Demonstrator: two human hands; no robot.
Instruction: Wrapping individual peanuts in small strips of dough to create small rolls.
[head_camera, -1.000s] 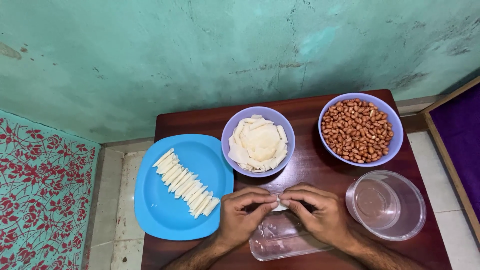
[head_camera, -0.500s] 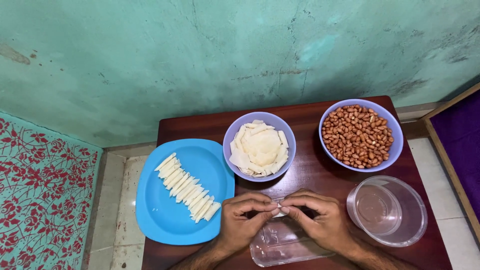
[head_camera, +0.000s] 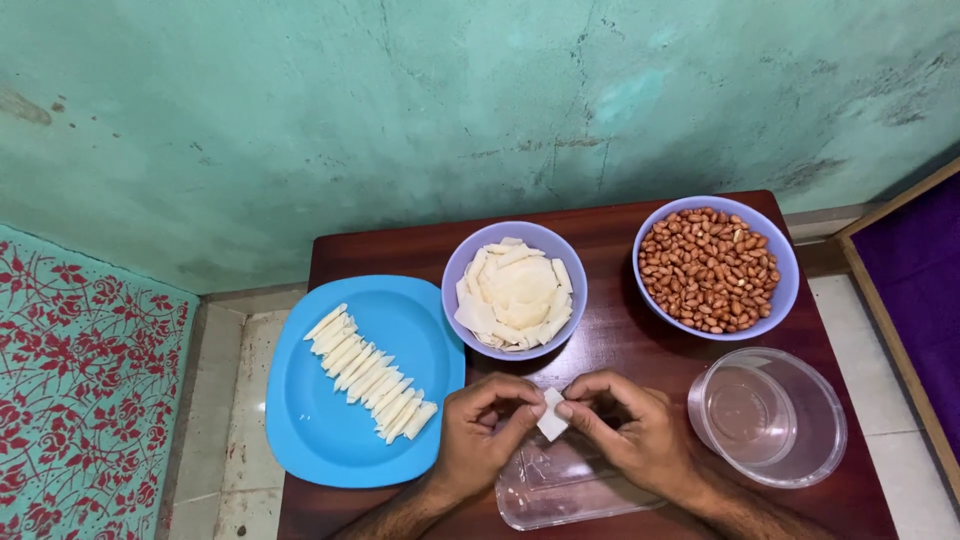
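A: While you log, what sits on the blue plate (head_camera: 300, 440)?

B: One row of rolled white pieces (head_camera: 372, 375), finished. Unrolled white wrappers (head_camera: 515, 295) fill the near bowl; peanuts (head_camera: 710, 268) remain plentiful. My left hand (head_camera: 480, 440) and right hand (head_camera: 640, 435) pinch one wrapper piece (head_camera: 552, 415) over the clear tray (head_camera: 560, 490).
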